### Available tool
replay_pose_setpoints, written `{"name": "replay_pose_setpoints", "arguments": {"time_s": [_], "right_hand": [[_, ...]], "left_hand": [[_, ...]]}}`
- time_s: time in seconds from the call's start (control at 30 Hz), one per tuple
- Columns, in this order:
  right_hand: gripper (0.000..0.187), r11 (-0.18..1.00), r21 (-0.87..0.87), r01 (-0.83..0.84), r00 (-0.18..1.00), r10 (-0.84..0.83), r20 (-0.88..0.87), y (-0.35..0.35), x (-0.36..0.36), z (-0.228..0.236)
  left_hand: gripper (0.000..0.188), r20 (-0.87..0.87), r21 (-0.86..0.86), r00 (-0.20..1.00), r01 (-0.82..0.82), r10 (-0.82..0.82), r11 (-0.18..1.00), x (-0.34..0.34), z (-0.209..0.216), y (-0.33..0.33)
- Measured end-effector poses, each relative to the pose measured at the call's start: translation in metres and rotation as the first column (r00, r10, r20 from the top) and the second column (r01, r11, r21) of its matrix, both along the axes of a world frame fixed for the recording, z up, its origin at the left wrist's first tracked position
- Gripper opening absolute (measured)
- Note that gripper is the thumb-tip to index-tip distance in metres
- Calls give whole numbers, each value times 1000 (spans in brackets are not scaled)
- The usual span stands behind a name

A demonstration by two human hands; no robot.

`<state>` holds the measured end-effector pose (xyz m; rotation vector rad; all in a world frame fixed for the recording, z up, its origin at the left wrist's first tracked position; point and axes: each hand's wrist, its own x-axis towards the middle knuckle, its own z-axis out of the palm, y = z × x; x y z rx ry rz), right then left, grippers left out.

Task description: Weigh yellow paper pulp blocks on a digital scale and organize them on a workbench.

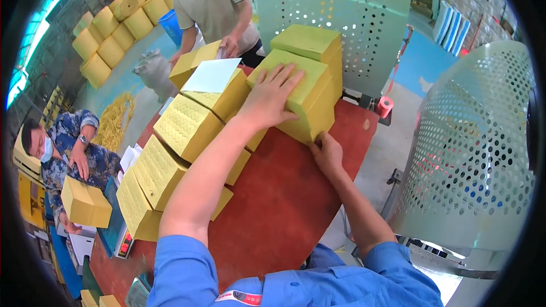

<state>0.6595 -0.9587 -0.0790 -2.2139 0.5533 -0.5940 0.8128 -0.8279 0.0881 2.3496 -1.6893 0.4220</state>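
Machine guards (466, 153) and yellow rolls (123, 38) show a factory.

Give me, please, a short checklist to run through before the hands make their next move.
1. Left hand spread on top of the yellow stack: ok.
2. Right hand at the stack's lower near corner: ok.
3. Right fingers hooked beneath the stack: cannot tell.
4. White sheet apart from both hands: ok.
5. Standing co-worker's hand away from this stack: ok.
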Motion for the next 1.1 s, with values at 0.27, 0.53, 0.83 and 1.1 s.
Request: {"name": "replay_pose_setpoints", "arguments": {"time_s": [0.27, 0.53, 0.83, 1.1], "right_hand": [[24, 1000, 27, -12, 998, 10, 61, 2, 2, -4], [14, 745, 654, -133, 882, -213, 421, -16, 0, -3], [33, 799, 596, 83, 687, -479, 546, -140, 107, -23], [57, 569, 800, -193, 913, -194, 358, -185, 148, -25]], "left_hand": [[93, -10, 51, 1000, 25, -24, 998, 9, 9, -4], [54, -369, -749, 914, -185, -167, 636, 1, 27, -8], [76, -946, -302, 194, -815, -258, 495, -86, -133, 1], [108, -922, -382, 243, -703, -303, 600, -56, -149, -3]]}}
